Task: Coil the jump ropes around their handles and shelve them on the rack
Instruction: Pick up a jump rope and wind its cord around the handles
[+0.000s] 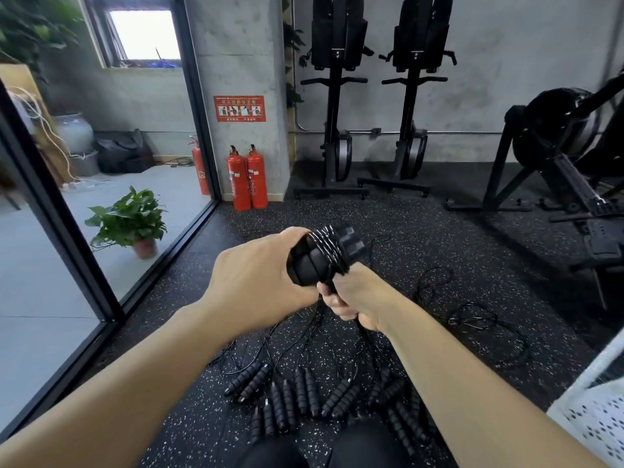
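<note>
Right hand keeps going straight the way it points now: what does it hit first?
The right hand, gripping the rope, points up-left; it would likely meet the left hand and the handles it grips almost at once, though depth is unclear.

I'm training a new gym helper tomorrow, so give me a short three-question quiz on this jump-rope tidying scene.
1. True or false: the left hand grips the bundled handles, which have rope coiled around them.
2. What does the right hand hold? A) the rope B) a fire extinguisher C) nothing
3. Fill in: the other jump-rope handles lie on the ____.

Key: 1 true; 2 A; 3 floor.
</note>
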A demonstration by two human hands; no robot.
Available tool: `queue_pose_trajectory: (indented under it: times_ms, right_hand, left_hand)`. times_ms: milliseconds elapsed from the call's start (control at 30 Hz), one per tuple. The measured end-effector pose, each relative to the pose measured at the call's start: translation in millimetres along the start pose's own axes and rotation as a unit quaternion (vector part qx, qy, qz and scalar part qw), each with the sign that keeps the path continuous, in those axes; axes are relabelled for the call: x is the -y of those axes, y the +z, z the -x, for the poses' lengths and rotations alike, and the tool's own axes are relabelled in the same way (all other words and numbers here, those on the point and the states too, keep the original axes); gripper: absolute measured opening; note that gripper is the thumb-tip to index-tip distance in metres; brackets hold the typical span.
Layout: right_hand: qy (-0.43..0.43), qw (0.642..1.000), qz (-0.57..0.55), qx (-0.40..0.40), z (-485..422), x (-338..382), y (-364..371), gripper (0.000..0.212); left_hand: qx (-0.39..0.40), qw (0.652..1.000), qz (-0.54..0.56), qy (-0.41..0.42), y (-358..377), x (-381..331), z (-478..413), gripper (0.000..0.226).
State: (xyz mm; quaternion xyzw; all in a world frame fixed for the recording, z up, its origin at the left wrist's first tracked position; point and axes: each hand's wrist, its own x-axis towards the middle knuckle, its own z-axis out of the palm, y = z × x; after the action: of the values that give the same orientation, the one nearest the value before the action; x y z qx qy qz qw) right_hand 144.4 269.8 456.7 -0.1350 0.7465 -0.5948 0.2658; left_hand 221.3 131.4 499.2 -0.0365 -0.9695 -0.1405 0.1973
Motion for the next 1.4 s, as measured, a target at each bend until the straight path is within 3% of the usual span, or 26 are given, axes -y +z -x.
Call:
queue_pose_trajectory:
  times_ms: [200, 333, 567, 800, 967, 1167, 1300, 1400]
  right_hand:
    - [-0.086, 0.992, 0.012, -0.092, 2.3, -8.5, 3.8, 0.04]
    - [-0.15, 0.974, 0.129, -0.107, 7.9, -7.6, 3.5, 0.034]
    - [-0.156, 0.937, 0.278, -0.14, 35.4, 13.3, 2.3, 0.037]
    - [-0.166, 0.859, 0.44, -0.202, 76.4, 42.4, 16.1, 0.046]
    - [-0.243, 0.761, 0.544, -0.256, 84.9, 76.9, 23.7, 0.047]
    - [-0.301, 0.667, 0.614, -0.296, 65.8, 106.9, 10.9, 0.056]
    - [-0.336, 0.644, 0.628, -0.279, 55.5, 111.0, 6.1, 0.058]
    - [-0.343, 0.651, 0.626, -0.258, 47.2, 108.3, -0.6, 0.06]
  left_hand:
    - [-0.002, 0.995, 0.006, -0.098, 1.2, 19.3, -18.5, 0.034]
    - [-0.004, 0.991, -0.018, -0.134, -2.4, 33.4, -24.4, 0.032]
    - [0.013, 0.982, -0.042, -0.185, 4.2, 51.5, -24.0, 0.029]
    - [0.017, 0.976, -0.087, -0.198, 1.8, 49.4, -24.1, 0.03]
    - [0.026, 0.976, -0.156, -0.152, 2.2, 29.2, -23.5, 0.028]
    - [0.043, 0.972, -0.227, -0.032, -0.9, 5.3, -13.3, 0.027]
    - [0.038, 0.965, -0.256, 0.048, -4.2, -8.8, -5.8, 0.031]
    - [0.021, 0.955, -0.266, 0.126, -8.8, -15.0, 1.3, 0.032]
